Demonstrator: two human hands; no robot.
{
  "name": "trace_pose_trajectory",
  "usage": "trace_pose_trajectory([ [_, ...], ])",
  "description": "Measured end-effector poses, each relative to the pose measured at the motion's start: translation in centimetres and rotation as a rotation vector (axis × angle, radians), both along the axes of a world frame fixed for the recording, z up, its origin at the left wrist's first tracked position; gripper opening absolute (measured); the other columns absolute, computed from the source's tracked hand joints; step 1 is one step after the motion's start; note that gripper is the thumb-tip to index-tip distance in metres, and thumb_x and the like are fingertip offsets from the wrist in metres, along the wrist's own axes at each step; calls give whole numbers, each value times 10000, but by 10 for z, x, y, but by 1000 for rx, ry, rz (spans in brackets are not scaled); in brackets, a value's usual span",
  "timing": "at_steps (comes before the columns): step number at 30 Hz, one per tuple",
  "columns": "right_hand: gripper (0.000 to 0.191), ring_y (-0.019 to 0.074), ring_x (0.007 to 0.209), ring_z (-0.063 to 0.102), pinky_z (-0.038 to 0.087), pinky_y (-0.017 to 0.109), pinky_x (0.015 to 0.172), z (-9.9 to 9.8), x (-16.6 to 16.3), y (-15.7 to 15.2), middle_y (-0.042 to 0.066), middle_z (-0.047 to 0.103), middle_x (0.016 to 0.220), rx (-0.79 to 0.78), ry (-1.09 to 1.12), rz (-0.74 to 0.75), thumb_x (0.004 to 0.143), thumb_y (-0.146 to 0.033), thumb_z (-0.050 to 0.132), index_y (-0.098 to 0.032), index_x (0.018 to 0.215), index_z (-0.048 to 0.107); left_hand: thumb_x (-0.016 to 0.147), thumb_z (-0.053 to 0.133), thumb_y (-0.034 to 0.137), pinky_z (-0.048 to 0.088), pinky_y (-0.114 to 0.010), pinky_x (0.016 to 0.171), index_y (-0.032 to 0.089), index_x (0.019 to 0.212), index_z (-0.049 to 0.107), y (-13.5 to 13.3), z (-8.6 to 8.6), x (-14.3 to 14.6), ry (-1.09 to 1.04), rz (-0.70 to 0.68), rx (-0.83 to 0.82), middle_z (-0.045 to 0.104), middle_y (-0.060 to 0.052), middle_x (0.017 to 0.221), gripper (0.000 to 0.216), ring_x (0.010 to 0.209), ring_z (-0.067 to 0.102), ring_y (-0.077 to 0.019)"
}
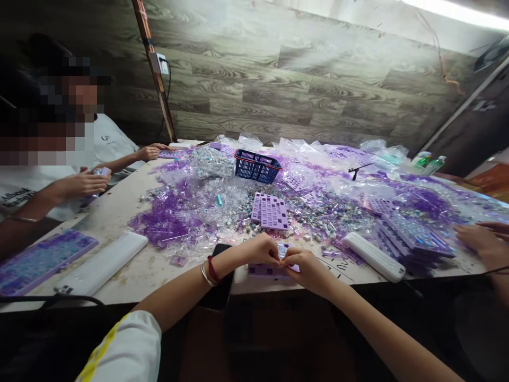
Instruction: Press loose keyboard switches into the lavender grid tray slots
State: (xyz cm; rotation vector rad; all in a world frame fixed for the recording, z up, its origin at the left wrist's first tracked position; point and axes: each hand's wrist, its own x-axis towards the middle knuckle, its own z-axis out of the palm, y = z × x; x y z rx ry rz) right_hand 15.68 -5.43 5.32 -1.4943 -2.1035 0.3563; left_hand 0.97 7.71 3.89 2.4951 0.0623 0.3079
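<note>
Both my hands meet over a small purple plate [260,270] with square cut-outs, near the table's front edge. My left hand [260,249] has its fingers bent down in a pinch. Against its fingertips, my right hand [308,268] also pinches. Whatever sits between the fingertips is too small to make out. Some clear, shiny pieces show on the plate just behind my fingers. Beyond them lies a stack of purple keypad plates [269,211] with square holes. A black phone [218,289] rests under my left forearm at the table edge.
Loose purple pieces [167,212] and clear bits cover the table's middle. A dark blue basket [257,167] stands behind. White bars [101,262] [374,255] lie on both sides. Stacked purple keyboards [413,233] are at right. Co-workers' hands [85,182] [477,239] are at left and right.
</note>
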Motion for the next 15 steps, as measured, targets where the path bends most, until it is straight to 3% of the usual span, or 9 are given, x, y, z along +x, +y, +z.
trace_pose_trajectory([
  [2, 183, 155, 691, 640, 488, 231, 613, 0, 10, 7, 45, 690, 791, 27, 91, -44, 795, -132, 545, -198, 781, 715, 715, 744, 204, 352, -167, 535, 124, 781, 728, 4, 0, -4, -82, -53, 31, 637, -15, 651, 105, 552, 518, -78],
  [4, 168, 166, 708, 649, 495, 236, 600, -3, 19, 21, 47, 702, 806, 79, 138, -223, 810, -182, 536, -191, 808, 704, 777, 692, 235, 372, -177, 563, 123, 813, 722, 7, -2, -7, -184, -40, 55, 632, -28, 692, 121, 575, 520, -84],
  [6, 138, 174, 683, 650, 492, 251, 614, -12, 27, 38, 40, 702, 758, 95, 61, -431, 793, -192, 551, -182, 788, 689, 843, 613, 239, 383, -188, 589, 121, 772, 708, 14, -4, -10, -282, 94, 63, 622, -35, 696, 167, 600, 527, -94],
  [8, 113, 191, 690, 652, 484, 271, 647, -22, 30, 56, 49, 703, 742, 76, -34, -544, 770, -185, 571, -171, 754, 682, 860, 580, 219, 378, -201, 595, 124, 714, 690, 23, -6, -11, -360, 307, 81, 608, -29, 674, 206, 602, 518, -100],
  [11, 117, 224, 764, 655, 478, 301, 712, -36, 30, 76, 85, 714, 808, 85, -73, -595, 739, -170, 595, -158, 792, 699, 837, 597, 190, 368, -207, 582, 132, 688, 676, 40, -9, -13, -424, 550, 74, 604, -13, 656, 178, 577, 498, -96],
  [15, 217, 212, 787, 662, 480, 287, 737, -42, 29, 88, 84, 726, 894, 87, -75, -573, 722, -122, 579, -175, 876, 723, 827, 607, 195, 376, -214, 600, 138, 667, 664, 52, -12, -14, -434, 654, 58, 619, -8, 664, 179, 583, 512, -97],
])
